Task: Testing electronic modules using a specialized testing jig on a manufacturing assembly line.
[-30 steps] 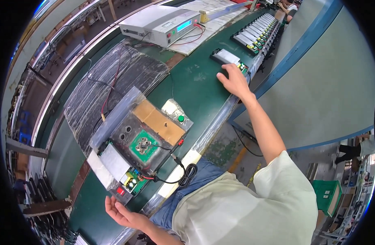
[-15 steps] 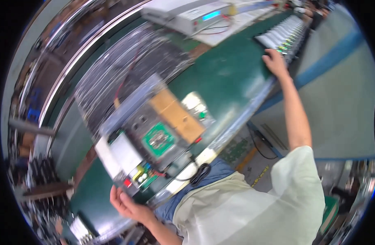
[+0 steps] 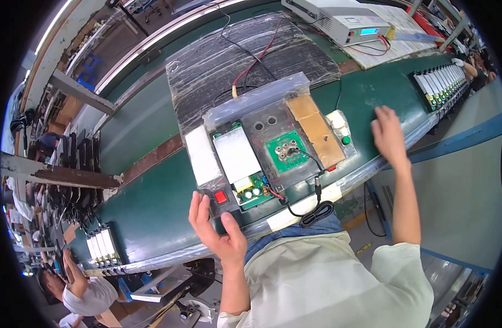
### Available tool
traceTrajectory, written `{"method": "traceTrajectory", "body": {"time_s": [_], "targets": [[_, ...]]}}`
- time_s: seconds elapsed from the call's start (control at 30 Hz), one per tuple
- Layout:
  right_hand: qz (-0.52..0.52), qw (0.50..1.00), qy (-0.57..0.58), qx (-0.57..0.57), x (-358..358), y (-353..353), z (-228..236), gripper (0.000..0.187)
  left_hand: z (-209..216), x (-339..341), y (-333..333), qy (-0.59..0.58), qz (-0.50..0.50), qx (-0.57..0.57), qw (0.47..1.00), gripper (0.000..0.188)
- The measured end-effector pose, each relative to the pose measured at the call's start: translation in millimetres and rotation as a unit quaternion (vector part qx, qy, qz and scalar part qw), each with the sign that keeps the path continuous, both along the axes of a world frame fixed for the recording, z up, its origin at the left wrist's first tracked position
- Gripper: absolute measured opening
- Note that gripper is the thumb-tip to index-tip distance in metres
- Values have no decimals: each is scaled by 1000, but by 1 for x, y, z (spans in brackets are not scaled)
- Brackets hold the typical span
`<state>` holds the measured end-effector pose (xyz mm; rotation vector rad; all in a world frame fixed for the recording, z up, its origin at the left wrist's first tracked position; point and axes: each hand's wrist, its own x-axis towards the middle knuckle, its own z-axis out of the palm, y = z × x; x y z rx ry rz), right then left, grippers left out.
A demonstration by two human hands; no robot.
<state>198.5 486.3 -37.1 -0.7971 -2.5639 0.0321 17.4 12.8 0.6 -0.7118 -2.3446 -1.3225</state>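
A test fixture stands in front of me, with a white-covered power supply board (image 3: 237,156), a green circuit board (image 3: 287,151) with round metal contacts, and a brown cardboard strip (image 3: 317,131). My left hand (image 3: 221,232) is open, fingers spread, beside the red rocker switch (image 3: 221,197) at the fixture's near left corner, and holds nothing. My right hand (image 3: 390,136) hovers over or rests on the bench right of the fixture; its fingers are stretched out, slightly blurred, with nothing visible in them. A coiled black cable (image 3: 316,214) with a plug lies at the front edge.
Rows of similar boards stand on the green bench (image 3: 152,218) at far right (image 3: 439,85) and far left (image 3: 103,244). A bench instrument with a blue display (image 3: 366,27) sits at the back right. A co-worker (image 3: 89,292) is at lower left; another person's gloved hand (image 3: 457,62) touches the right row.
My view has turned, levelling the bench. My right hand has come back from the row of boards toward the fixture. My left hand has spread beside the red switch.
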Motion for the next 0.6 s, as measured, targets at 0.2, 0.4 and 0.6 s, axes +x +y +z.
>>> {"method": "traceTrajectory", "body": {"time_s": [0.2,0.4,0.6], "targets": [[-30,999,31,-31,-34,-107,21,44,4,2,4,23,-24,-35,999,54],[-33,996,56,-62,-32,-106,21,42,5,2,5,25,-34,-39,998,52],[-32,995,72,-68,-33,-106,17,42,5,4,6,31,-29,-39,998,49]]}}
